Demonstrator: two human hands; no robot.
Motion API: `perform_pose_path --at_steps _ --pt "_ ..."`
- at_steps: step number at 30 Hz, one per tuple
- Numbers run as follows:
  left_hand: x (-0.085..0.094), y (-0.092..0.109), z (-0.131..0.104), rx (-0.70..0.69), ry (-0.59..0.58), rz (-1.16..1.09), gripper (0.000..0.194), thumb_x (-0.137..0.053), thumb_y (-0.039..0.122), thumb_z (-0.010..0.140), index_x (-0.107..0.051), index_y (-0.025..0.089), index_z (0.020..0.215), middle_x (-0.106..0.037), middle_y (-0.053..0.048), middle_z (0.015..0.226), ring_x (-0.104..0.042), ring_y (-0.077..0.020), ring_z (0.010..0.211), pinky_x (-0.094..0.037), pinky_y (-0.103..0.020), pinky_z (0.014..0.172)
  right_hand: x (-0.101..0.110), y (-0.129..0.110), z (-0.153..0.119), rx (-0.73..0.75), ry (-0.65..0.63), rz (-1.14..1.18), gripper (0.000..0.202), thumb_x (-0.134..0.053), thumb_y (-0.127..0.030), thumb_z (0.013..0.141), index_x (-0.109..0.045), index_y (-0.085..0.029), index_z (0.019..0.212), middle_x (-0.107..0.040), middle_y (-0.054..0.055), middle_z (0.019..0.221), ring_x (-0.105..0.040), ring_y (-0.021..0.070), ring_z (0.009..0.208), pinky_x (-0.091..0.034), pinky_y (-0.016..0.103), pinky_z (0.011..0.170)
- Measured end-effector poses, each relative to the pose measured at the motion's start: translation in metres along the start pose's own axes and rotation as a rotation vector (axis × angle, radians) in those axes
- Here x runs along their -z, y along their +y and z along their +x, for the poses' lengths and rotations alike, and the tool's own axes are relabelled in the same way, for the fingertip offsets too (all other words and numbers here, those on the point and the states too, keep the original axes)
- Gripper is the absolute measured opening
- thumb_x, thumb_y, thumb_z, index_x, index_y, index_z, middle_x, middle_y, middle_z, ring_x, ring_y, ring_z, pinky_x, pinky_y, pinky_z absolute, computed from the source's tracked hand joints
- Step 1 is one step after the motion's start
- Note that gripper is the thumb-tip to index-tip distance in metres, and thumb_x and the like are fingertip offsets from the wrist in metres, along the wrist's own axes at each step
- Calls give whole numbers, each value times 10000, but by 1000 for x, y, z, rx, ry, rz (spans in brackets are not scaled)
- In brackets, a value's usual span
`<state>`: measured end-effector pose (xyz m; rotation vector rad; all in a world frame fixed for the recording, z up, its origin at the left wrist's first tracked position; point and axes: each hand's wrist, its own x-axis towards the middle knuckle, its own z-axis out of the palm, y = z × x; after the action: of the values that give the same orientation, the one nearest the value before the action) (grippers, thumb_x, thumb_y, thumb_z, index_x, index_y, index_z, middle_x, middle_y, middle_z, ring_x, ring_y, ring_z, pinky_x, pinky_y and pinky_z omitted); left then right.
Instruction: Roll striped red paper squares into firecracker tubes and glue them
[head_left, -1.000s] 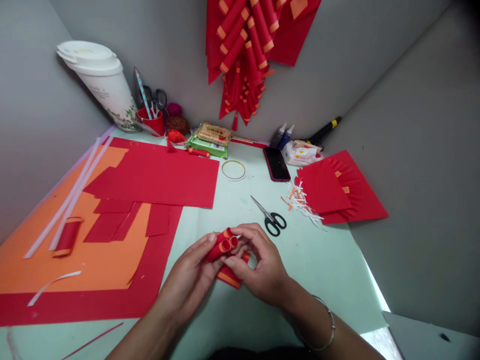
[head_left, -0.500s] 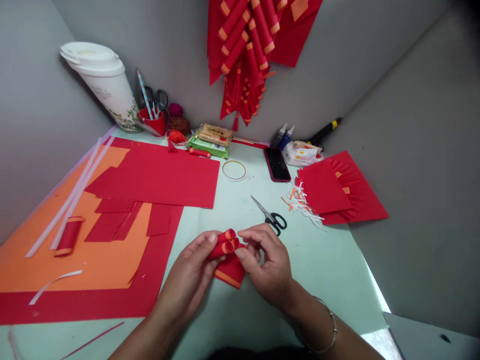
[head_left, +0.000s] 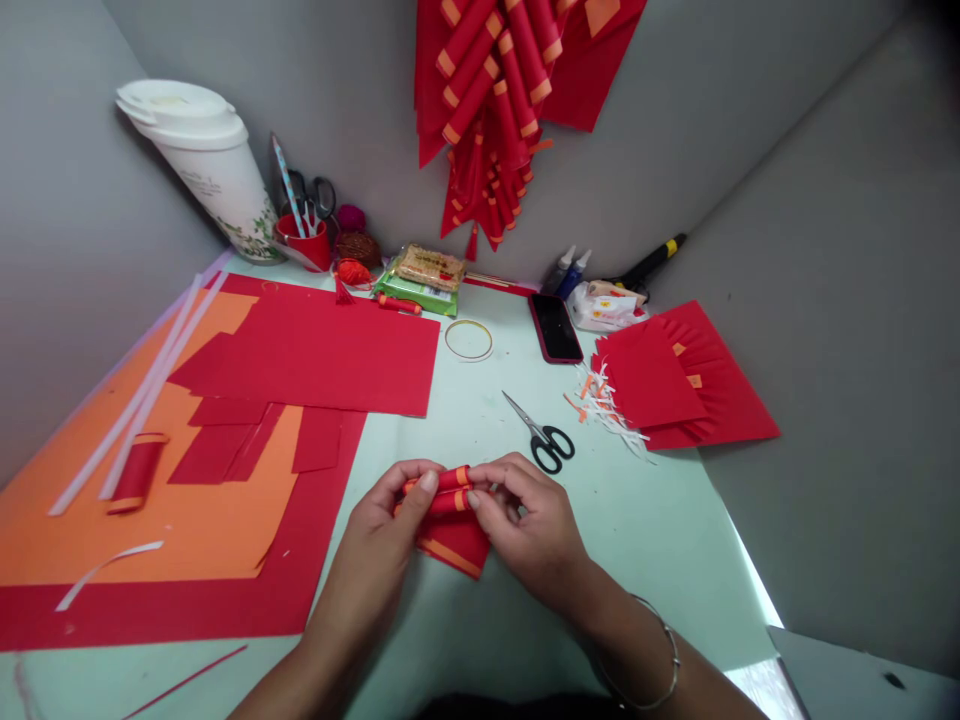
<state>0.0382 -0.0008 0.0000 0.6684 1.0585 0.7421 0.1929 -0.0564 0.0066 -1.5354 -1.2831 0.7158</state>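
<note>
Small red paper tubes (head_left: 450, 501) with orange bands at their ends lie side by side between my hands, at the lower middle. My left hand (head_left: 386, 535) grips their left part, thumb on top and fingers curled round. At their right ends, the thumb and fingertips of my right hand (head_left: 536, 530) close on the rims. Under the tubes shows a flat red paper piece with an orange stripe (head_left: 461, 545), partly covered by the hands. Black-handled scissors (head_left: 547, 440) lie just beyond my right hand, blades spread slightly.
Red paper sheets (head_left: 337, 355) and orange paper (head_left: 187, 540) cover the left side, with a larger red roll (head_left: 139, 472) on top. A phone (head_left: 555, 328), a bangle (head_left: 469, 340), paper scraps (head_left: 604, 410) and a lidded cup (head_left: 206, 165) stand or lie farther back.
The tubes have turned from pointing their open ends toward me to lying more sideways. My right fingertips have come in against their right ends.
</note>
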Motion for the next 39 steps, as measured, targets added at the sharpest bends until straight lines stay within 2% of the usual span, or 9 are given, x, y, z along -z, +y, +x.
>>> perform_pose_path --at_steps 4,11,19,22,25,28,31,34,39 --pt "3 1 0 -147 -12 337 233 -701 448 864 -695 240 970 -727 -15 910 -652 -198 858 -489 -255 766 1 1 1 -47 -23 19 211 -617 -163 819 -769 -195 962 -656 14 773 -498 111 557 -441 245 535" --pt "1 5 0 -172 -9 451 288 -631 532 886 -670 260 975 -699 -7 936 -636 -226 911 -485 -301 803 0 2 5 -177 -51 92 213 -638 -194 783 -802 -172 917 -655 13 709 -475 107 546 -410 237 526" --pt "4 4 -9 -200 32 412 439 -485 625 936 -678 290 1142 -687 -61 1255 -557 -281 1267 -426 -365 1036 -2 5 7 -231 -78 168 202 -642 -220 755 -808 -188 867 -690 27 734 -509 118 572 -419 250 546" --pt "3 1 -10 -211 28 260 500 -486 621 938 -654 270 1251 -672 -97 1318 -562 -298 1288 -403 -409 1085 -3 7 7 -268 -87 202 187 -654 -228 735 -803 -182 838 -666 17 710 -506 111 554 -408 251 537" --pt "0 2 -10 -203 50 72 532 -527 614 922 -667 223 1254 -691 -129 1296 -579 -315 1273 -418 -436 1082 -1 10 10 -367 -98 295 161 -694 -250 719 -793 -181 825 -658 4 696 -507 94 515 -406 237 513" --pt "-3 10 -8 -130 103 -130 503 -563 581 919 -695 179 1192 -731 -131 1200 -623 -284 1202 -468 -391 1036 4 14 15 -497 -81 434 180 -757 -295 710 -784 -171 838 -635 -16 576 -505 88 462 -406 214 480" --pt "-3 20 -5 -33 160 -329 373 -529 446 974 -724 134 1033 -757 -128 1020 -692 -236 1021 -540 -330 921 12 19 22 -565 57 591 236 -829 -302 657 -776 -154 833 -581 -37 467 -480 74 420 -363 176 437" --pt "-3 26 -3 55 159 -431 319 -483 298 996 -727 106 922 -747 -137 925 -710 -204 831 -584 -295 755 17 22 27 -582 165 697 288 -870 -309 619 -768 -152 838 -571 -45 469 -459 52 419 -322 145 416" --pt "-4 27 -7 52 100 -414 147 -606 142 856 -746 109 888 -725 -104 883 -587 -113 591 -491 -203 497 17 26 28 -605 170 756 322 -888 -332 618 -762 -148 851 -569 -40 482 -444 46 424 -304 133 408"
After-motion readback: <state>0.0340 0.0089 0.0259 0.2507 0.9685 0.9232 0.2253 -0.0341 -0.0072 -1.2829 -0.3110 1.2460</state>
